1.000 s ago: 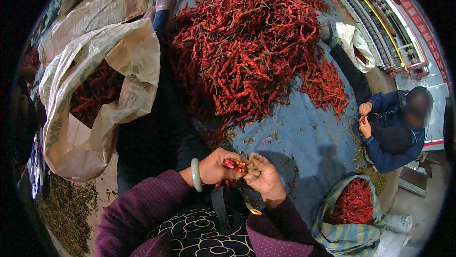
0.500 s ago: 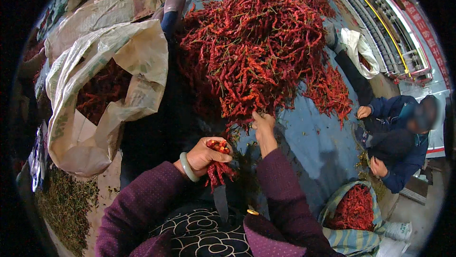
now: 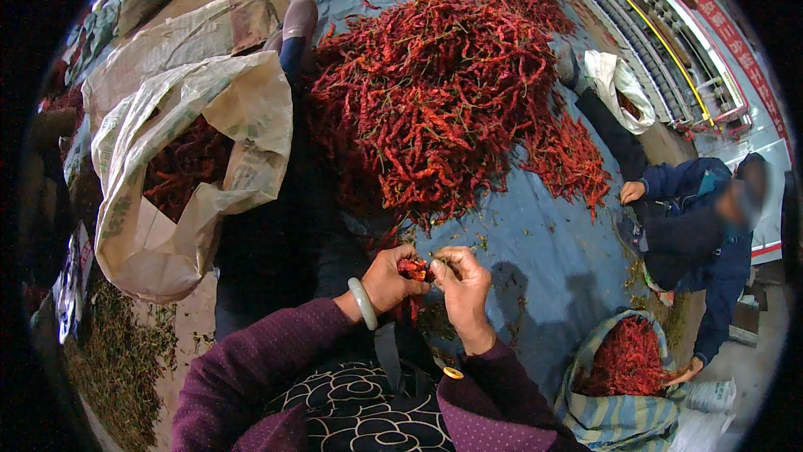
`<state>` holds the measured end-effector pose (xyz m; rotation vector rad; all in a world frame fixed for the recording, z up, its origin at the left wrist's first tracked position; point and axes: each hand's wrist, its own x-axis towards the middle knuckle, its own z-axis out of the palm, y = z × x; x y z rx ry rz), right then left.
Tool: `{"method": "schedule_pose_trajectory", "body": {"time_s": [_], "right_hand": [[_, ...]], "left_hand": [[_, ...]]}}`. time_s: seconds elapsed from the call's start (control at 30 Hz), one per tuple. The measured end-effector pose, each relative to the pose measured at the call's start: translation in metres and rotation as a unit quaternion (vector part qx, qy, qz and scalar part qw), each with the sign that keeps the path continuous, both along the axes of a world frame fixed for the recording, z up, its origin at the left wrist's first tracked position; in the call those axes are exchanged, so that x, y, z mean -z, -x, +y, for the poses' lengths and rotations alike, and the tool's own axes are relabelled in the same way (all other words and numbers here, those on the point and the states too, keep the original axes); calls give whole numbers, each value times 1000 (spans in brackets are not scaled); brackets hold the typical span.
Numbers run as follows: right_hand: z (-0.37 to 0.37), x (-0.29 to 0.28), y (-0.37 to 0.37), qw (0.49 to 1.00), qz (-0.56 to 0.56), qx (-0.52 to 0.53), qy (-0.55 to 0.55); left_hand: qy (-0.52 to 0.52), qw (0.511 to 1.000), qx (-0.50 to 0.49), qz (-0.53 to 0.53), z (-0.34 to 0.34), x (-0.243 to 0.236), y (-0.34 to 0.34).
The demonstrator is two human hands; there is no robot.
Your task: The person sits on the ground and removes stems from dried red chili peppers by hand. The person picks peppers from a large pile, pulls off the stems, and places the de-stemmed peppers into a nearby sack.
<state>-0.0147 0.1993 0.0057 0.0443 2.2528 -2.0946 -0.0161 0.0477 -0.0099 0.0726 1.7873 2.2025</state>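
Observation:
My left hand, a pale bangle at its wrist, is closed round a bunch of dried red chillies, some hanging below it. My right hand is beside it, thumb and finger pinched at the bunch's top on what looks like a chilli stem, partly hidden. Beyond my hands lies a big heap of red chillies with green stems on a blue tarp. An open pale woven sack with darker chillies inside stands by my leg on the left.
A co-worker sits at the right, one hand reaching to a striped sack of chillies. A white sack and metal racks stand behind. A folded sack and a scatter of dry stems lie left.
My right hand, out at the heap half a second ago, is back at the bunch in my left hand. The co-worker's lower hand has moved down to the striped sack.

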Motion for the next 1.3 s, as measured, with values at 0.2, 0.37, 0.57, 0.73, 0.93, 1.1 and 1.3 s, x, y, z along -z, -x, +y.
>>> {"method": "schedule_pose_trajectory", "body": {"time_s": [0.2, 0.37, 0.57, 0.73, 0.93, 1.1, 1.3], "right_hand": [[2, -4, -8, 1000, 16, -16, -5], [9, -2, -5, 962, -176, 10, 209], [31, 11, 5, 791, -401, -141, 440], [81, 62, 48, 870, 87, -268, -405], [69, 115, 109, 827, 259, -131, -482], [66, 121, 119, 935, 203, -31, -288], [42, 21, 44, 996, 19, 22, -86]], "left_hand": [[-47, 996, 51, -62, -5, -2, -6], [-41, 993, 98, -47, -6, -13, -5], [-144, 928, 335, -72, -25, -6, 9], [-229, 936, 210, -166, -44, -3, 22], [-298, 920, 125, -221, -51, 14, 19], [-271, 930, 68, -239, -49, 3, 17], [-143, 987, 38, -57, -19, -15, 14]]}}
